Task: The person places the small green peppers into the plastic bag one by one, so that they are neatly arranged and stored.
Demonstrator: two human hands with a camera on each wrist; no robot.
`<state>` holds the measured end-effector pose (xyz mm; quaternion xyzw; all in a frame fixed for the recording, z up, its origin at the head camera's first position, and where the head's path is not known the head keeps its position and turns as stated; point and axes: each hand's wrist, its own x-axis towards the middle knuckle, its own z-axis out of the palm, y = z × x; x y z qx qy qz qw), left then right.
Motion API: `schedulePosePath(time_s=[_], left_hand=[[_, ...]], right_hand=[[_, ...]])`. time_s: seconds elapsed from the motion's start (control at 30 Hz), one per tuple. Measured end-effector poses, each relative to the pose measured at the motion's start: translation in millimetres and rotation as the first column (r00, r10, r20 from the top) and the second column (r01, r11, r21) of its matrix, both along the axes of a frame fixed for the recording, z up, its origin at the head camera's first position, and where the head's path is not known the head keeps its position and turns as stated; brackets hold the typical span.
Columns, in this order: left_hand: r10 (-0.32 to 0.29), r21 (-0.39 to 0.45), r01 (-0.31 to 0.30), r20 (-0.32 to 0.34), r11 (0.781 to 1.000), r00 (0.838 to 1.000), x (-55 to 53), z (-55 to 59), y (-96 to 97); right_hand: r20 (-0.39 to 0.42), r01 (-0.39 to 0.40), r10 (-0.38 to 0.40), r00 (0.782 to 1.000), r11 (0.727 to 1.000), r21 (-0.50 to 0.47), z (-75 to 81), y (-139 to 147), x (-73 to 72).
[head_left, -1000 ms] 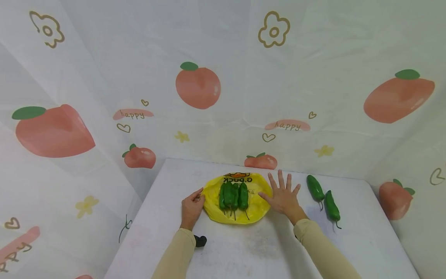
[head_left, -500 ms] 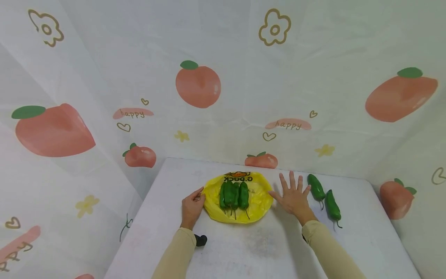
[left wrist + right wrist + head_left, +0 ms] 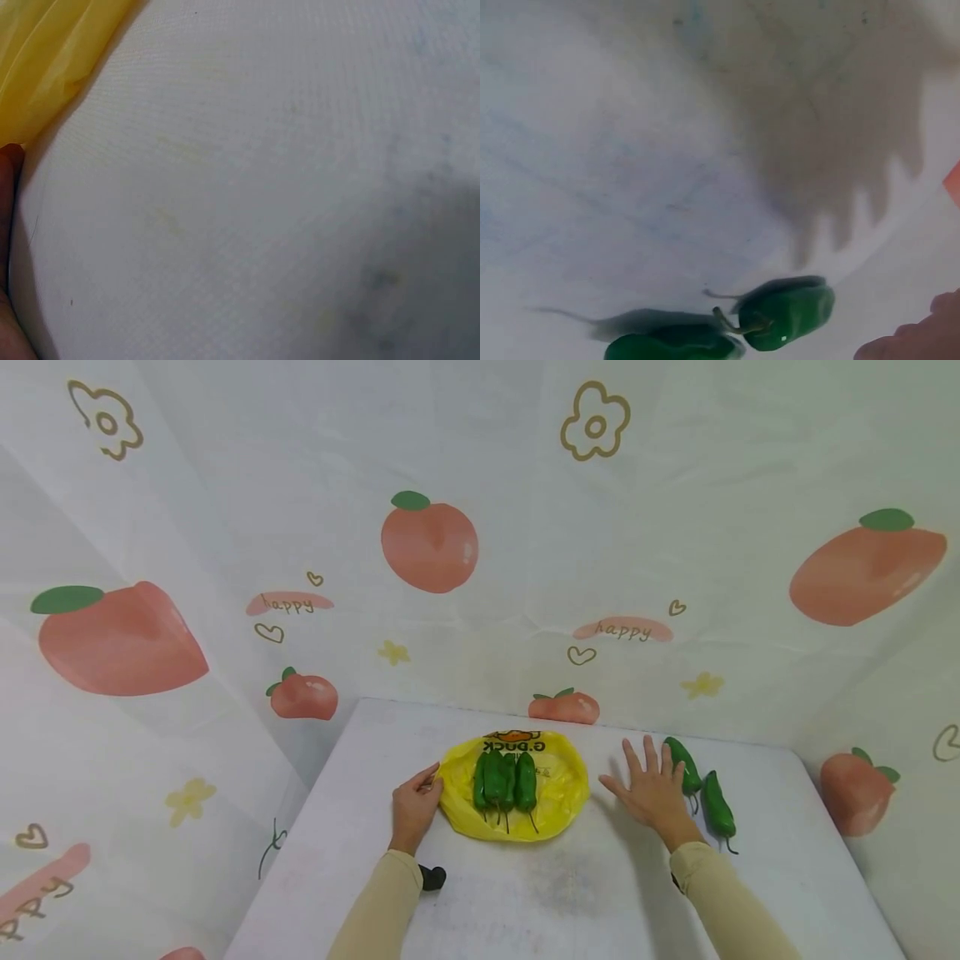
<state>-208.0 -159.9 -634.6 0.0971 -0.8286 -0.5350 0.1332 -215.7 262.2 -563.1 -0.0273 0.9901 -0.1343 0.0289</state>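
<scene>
A yellow plastic bag (image 3: 561, 789) with printed lettering lies spread on the table, and several green chili peppers (image 3: 527, 781) rest on it side by side, stems toward me. My left hand (image 3: 415, 807) pinches the bag's left edge between thumb and fingers; in the left wrist view a fingertip (image 3: 10, 154) meets the yellow plastic. To the right of the bag, my right hand (image 3: 654, 791) is spread with fingers straight, holding nothing. Its fingers overlap a loose green pepper (image 3: 683, 763) in the head view. Another loose pepper (image 3: 718, 806) lies just beyond, stem toward me.
The white table (image 3: 525, 902) backs onto a pale curtain (image 3: 495, 460) printed with peaches. A small black object (image 3: 432, 877) shows beside the left sleeve. In the right wrist view, the two loose peppers (image 3: 787, 315) lie near the bottom edge.
My right hand has moved right, away from the bag's right side and toward the two loose peppers. The left hand, the bag and the peppers have stayed put.
</scene>
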Motion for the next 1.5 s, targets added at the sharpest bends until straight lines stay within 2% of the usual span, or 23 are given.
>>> schedulePosePath(time_s=[0.4,0.57,0.7,0.8,0.9,1.13,1.5], left_hand=[[0.015,-0.01,-0.015,0.056,1.0,0.998,1.2,4.4,-3.6],[0.028,-0.025,-0.027,0.043,0.999,0.999,-1.8,2.5,-6.2],[0.027,-0.013,-0.026,0.035,1.0,0.999,-1.4,1.0,-7.5],[0.029,-0.006,-0.029,0.061,1.0,0.998,1.4,1.9,-5.7],[0.027,-0.004,-0.026,0.083,1.0,0.996,1.5,1.1,-2.6],[0.022,0.018,-0.023,0.046,1.0,0.999,-0.2,-0.1,1.4],[0.018,0.0,-0.018,0.004,1.0,1.0,-0.8,-1.9,2.5]], right_hand=[[-0.024,0.014,-0.015,1.0,1.0,-0.021,-8.1,23,-0.6],[-0.061,0.029,-0.03,0.998,0.999,-0.013,-11.1,31,-4.9],[-0.06,0.064,-0.067,0.996,0.997,-0.053,-13.1,36,-8.8],[-0.042,0.082,-0.087,0.995,0.991,-0.105,-14.5,41,-9.3],[-0.047,0.085,-0.091,0.995,0.989,-0.119,-15.8,49,-8.5],[-0.09,0.063,-0.068,0.994,0.997,-0.049,-11.4,63,-10.9],[-0.048,0.062,-0.068,0.997,0.992,-0.114,-9.6,73,-10.1]])
